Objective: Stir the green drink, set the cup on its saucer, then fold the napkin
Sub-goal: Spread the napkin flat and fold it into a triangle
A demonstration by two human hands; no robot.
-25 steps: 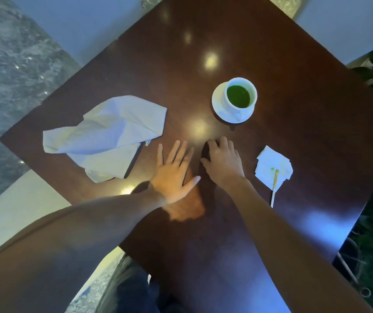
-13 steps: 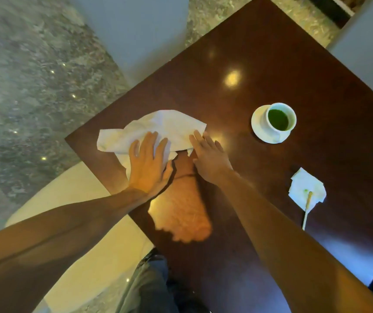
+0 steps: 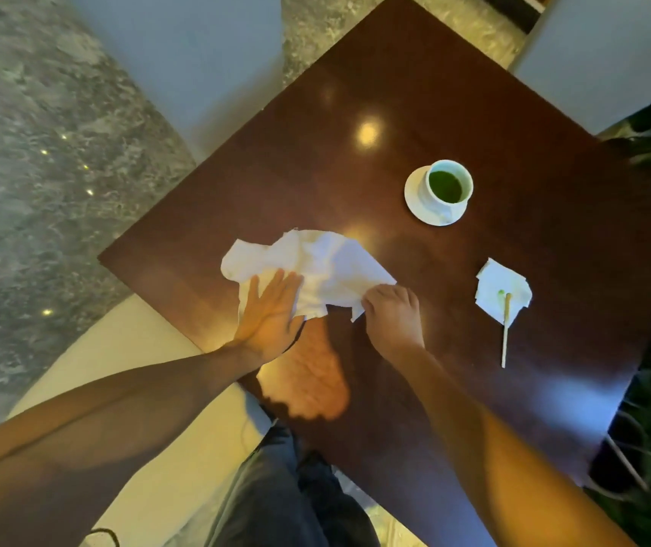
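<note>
napkin point(image 3: 323, 266): white, crumpled, lying on the dark wooden table point(image 3: 414, 92) near its left corner, in front of the person. left hand point(image 3: 270, 313) lies flat on the napkin's lower left part, fingers straight and close together, palm down, pressing the cloth to the table top. right hand point(image 3: 392, 317) is at the napkin's lower right corner, fingers curled; the corner appears pinched between thumb and fingertips, though the exact contact is partly hidden by the knuckles. cup point(image 3: 449, 187): white, upright, holding a green drink, standing on its white saucer point(image 3: 414, 195), well apart from the napkin toward the far right. small white paper square point(image 3: 503, 290) lies to the right of the right hand, with a green stain on it. wooden stir stick point(image 3: 506, 333) rests with its upper end on that paper and its lower end on the bare table. both forearms are bare. dark trousers visible at the near table edge. speckled stone floor to the left.
</note>
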